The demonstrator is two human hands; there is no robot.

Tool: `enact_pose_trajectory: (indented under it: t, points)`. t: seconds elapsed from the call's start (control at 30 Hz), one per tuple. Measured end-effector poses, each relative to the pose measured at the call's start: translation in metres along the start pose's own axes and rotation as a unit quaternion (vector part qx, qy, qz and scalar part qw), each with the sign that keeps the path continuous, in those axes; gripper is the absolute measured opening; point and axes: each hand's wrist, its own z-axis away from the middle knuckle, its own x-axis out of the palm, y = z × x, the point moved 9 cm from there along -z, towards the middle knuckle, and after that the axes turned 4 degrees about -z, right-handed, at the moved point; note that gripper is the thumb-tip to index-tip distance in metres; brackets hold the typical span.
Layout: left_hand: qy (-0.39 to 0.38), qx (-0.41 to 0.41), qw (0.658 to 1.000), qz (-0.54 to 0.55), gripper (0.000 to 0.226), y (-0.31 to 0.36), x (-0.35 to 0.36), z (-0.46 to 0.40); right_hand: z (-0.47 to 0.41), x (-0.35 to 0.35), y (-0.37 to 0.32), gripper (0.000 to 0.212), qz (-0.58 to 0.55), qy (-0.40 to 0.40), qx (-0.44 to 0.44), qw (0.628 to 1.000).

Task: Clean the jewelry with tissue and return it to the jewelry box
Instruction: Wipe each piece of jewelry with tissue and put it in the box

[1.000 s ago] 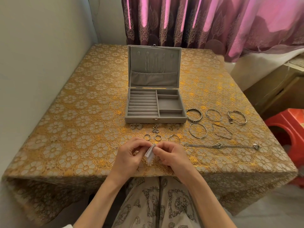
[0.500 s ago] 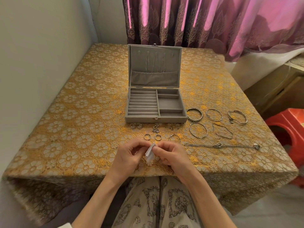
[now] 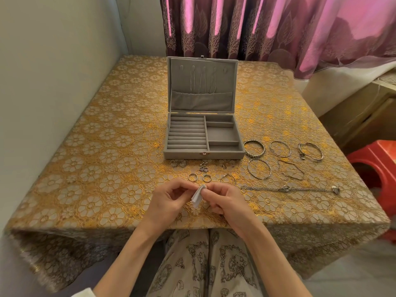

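A grey jewelry box (image 3: 203, 154) stands open at the table's middle, thin chains hanging in its lid. Silver jewelry lies on the cloth in front of it and to its right: small rings (image 3: 194, 177), earrings (image 3: 178, 163), several bangles (image 3: 258, 168) and a long chain (image 3: 287, 189). Near the table's front edge my right hand (image 3: 222, 200) pinches a folded white tissue (image 3: 197, 197). My left hand (image 3: 168, 200) meets it fingertip to fingertip, fingers curled at the tissue's left side. Whatever small piece sits between the fingertips is hidden.
The table carries a gold floral cloth (image 3: 96, 168) and sits against a wall on the left. Maroon curtains (image 3: 257, 26) hang behind. A red plastic stool (image 3: 377, 168) and a wooden cabinet (image 3: 360, 116) stand to the right.
Both hands stay together at the front edge with the tissue between them; only small finger movements show. The jewelry and box have not moved.
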Motion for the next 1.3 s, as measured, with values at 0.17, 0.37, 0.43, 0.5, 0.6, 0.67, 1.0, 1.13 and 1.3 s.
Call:
enact_pose_trajectory:
  t: [0.17, 0.37, 0.43, 0.5, 0.6, 0.67, 1.0, 1.13, 1.3]
  points:
    - [-0.013, 0.008, 0.999, -0.034, 0.016, 0.001, 0.001, 0.001, -0.001, -0.001, 0.001, 0.011, 0.003, 0.0, 0.004, 1.0]
    - [-0.006, -0.042, 0.999, -0.012, 0.018, -0.004, 0.0, 0.0, -0.001, -0.002, 0.002, 0.011, 0.002, 0.005, 0.002, 1.0]
    - [-0.002, -0.041, 0.999, -0.013, 0.017, -0.004, -0.001, 0.0, -0.001, -0.003, 0.002, 0.009, 0.006, 0.018, -0.001, 1.0]
    - [0.001, -0.047, 0.999, -0.014, 0.015, -0.004, 0.0, 0.001, -0.001, -0.005, 0.003, 0.007, 0.006, 0.034, -0.009, 0.999]
    - [0.009, -0.056, 0.998, -0.02, 0.013, -0.005, -0.001, 0.002, -0.001, -0.009, 0.003, 0.006, 0.001, 0.057, -0.025, 0.998]
    - [0.013, -0.06, 0.998, -0.023, 0.012, -0.005, -0.002, 0.003, 0.0, -0.011, 0.003, 0.007, -0.004, 0.069, -0.034, 0.997]
    - [0.085, -0.127, 0.986, 0.066, 0.01, -0.015, -0.015, 0.007, 0.003, -0.02, 0.006, 0.006, -0.076, 0.079, -0.048, 0.993]
    - [0.079, -0.146, 0.984, 0.066, 0.012, -0.017, -0.013, 0.006, 0.002, -0.019, 0.005, 0.005, -0.067, 0.074, -0.046, 0.994]
    - [0.069, -0.149, 0.986, 0.028, 0.013, -0.015, -0.015, 0.001, 0.0, -0.019, 0.008, 0.01, -0.107, 0.065, -0.032, 0.992]
